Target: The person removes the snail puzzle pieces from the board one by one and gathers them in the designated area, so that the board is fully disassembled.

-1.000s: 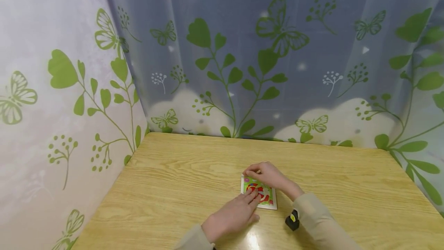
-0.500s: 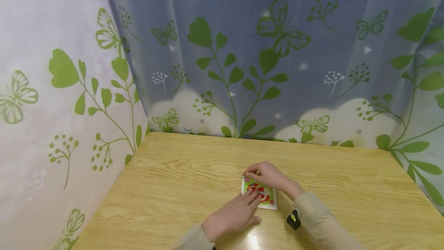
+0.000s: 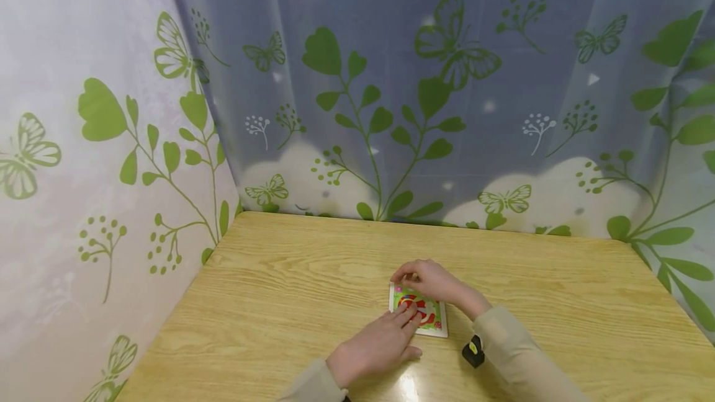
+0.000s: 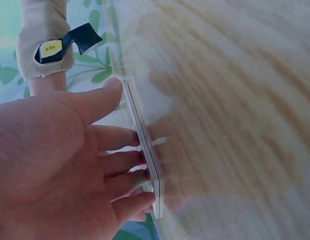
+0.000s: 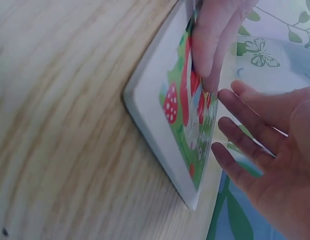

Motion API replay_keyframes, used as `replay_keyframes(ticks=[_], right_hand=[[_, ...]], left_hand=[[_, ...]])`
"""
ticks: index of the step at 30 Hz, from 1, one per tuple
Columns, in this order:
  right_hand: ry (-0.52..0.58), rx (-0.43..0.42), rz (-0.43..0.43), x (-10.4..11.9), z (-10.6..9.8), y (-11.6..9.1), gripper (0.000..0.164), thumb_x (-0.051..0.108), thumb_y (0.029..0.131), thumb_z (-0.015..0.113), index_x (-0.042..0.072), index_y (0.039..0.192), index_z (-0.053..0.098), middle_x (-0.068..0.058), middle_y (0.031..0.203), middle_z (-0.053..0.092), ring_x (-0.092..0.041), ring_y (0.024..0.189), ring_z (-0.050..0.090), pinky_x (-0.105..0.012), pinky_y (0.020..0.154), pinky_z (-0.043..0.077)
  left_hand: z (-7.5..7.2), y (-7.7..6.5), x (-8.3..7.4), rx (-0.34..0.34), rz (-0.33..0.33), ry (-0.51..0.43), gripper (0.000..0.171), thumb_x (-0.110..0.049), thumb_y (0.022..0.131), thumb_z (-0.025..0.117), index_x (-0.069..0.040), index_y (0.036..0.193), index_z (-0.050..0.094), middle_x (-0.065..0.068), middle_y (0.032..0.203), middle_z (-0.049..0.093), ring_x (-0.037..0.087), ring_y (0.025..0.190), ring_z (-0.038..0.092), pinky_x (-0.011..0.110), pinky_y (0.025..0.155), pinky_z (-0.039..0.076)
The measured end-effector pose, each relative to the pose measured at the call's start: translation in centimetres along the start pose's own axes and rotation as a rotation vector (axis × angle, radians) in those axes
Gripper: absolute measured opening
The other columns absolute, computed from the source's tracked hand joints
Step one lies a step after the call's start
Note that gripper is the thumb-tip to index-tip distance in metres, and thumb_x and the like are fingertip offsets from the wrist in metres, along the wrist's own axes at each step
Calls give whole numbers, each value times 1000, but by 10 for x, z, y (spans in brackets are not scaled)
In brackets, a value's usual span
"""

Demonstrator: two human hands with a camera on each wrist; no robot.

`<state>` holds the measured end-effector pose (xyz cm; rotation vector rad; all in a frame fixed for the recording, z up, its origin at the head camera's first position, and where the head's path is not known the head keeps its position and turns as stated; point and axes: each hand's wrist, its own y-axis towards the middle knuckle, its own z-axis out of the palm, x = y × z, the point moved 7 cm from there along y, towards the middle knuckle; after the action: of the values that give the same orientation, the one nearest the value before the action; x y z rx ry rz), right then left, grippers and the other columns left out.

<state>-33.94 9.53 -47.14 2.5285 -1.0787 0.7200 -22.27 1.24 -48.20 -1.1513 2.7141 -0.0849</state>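
Observation:
A small square picture board, white-bordered with a green and red picture that looks like a jigsaw, lies flat on the wooden table. My left hand rests its nearly straight fingers on the picture and covers part of it. At the board's far edge is my right hand, palm towards the board. In the right wrist view the right fingers stretch loosely to the far edge without curling round it; whether all the tips touch is unclear. The left wrist view shows the board edge-on under the left fingertips.
The light wooden table extends all around the board. Patterned curtains with green leaves and butterflies hang behind and beside it. A black wrist device with a yellow label sits at the right sleeve.
Both hands and the board stay almost still. The whole head view shifts very slightly.

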Motion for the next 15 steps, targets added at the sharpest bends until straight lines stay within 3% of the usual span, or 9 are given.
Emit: replay_keyframes(ticks=[4, 15], right_hand=[[20, 13, -31, -3, 2, -1, 37, -15, 89, 59, 7, 116, 73, -5, 115, 73, -30, 113, 67, -48, 97, 55], [77, 16, -60, 0, 3, -3, 46, -21, 85, 62, 10, 118, 73, -2, 115, 69, -27, 112, 65, -44, 98, 55]], left_hand=[[0, 0, 0, 0, -10, -14, 64, -45, 106, 48, -5, 155, 40, 10, 164, 32, 22, 152, 29, 38, 120, 34], [0, 1, 0, 4, -31, -21, 64, -46, 105, 48, -6, 155, 41, 10, 164, 31, 22, 151, 29, 38, 120, 34]])
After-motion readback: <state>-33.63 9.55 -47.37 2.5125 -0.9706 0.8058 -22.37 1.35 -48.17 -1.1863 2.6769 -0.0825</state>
